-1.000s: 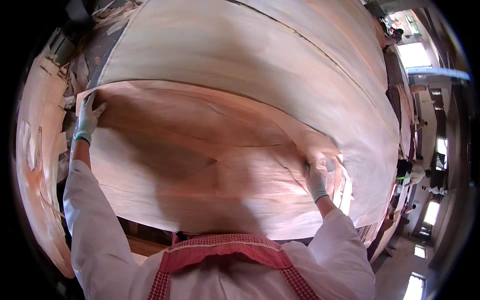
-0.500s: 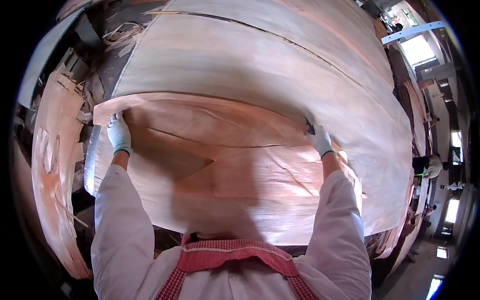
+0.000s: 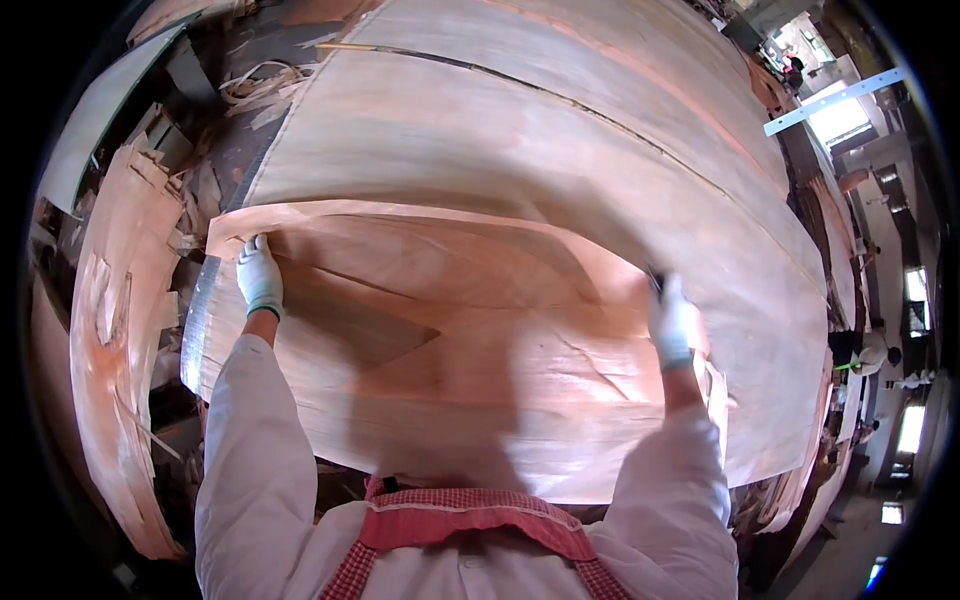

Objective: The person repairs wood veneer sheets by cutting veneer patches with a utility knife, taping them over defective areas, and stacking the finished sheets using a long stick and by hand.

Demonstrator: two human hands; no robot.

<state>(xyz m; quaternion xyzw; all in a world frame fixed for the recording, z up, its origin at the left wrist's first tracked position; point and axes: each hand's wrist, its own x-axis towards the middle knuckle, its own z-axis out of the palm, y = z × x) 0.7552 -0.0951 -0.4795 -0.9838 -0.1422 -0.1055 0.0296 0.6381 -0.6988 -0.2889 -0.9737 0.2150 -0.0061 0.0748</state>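
Note:
A reddish wood veneer sheet (image 3: 480, 245) lies bowed across a large pale veneer sheet (image 3: 480, 130), its far edge raised in a curve. My left hand (image 3: 260, 278), in a white glove, grips this reddish sheet near its left end with the fingers closed. At the sheet's right end, my gloved right hand (image 3: 674, 325) is blurred by motion. It is closed around a small dark knife-like tool (image 3: 656, 279), whose tip points away from me; the exact kind is not clear.
A long dark-and-tan strip (image 3: 520, 80) crosses the pale sheet farther off. Torn veneer (image 3: 115, 330) is stacked at the left, with scraps (image 3: 265, 85) beyond it. A white perforated bar (image 3: 830, 100) juts in at upper right. A person (image 3: 872, 352) is in the right background.
My right hand has moved right and nearer to me with the dark tool, close to the veneer's right end. My left hand stays on the sheet's left end. The whole view has shifted slightly.

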